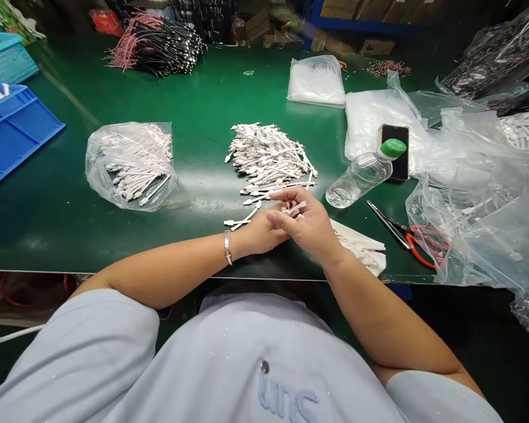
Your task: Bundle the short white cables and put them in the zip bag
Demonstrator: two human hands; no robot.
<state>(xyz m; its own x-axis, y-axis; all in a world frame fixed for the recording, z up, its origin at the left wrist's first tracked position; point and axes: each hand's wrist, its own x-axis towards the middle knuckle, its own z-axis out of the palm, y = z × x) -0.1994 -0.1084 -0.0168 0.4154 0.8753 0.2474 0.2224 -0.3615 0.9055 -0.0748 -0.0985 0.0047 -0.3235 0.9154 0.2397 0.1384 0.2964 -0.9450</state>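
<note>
My right hand (pixel 311 226) is curled round several short white cables (pixel 295 208), whose pale ends show between thumb and fingers. My left hand (pixel 264 232) meets it from the left; its fingers are hidden behind the right hand, so I cannot see what they hold. Just beyond both hands lies a loose pile of short white cables (pixel 268 155) with small connectors on their ends. A few stray cables (pixel 242 220) rest beside my left hand. To the left, a clear plastic bag (pixel 97 170) holds more of these cables.
At right lie a tilted water bottle (pixel 357 179), a phone (pixel 401 167), red-handled scissors (pixel 408 235) and plastic bags (pixel 480 229). A white cloth-like piece (pixel 365 249) sits by my right wrist. Blue bins (pixel 17 132) stand left; black and pink cables (pixel 158 44) lie behind.
</note>
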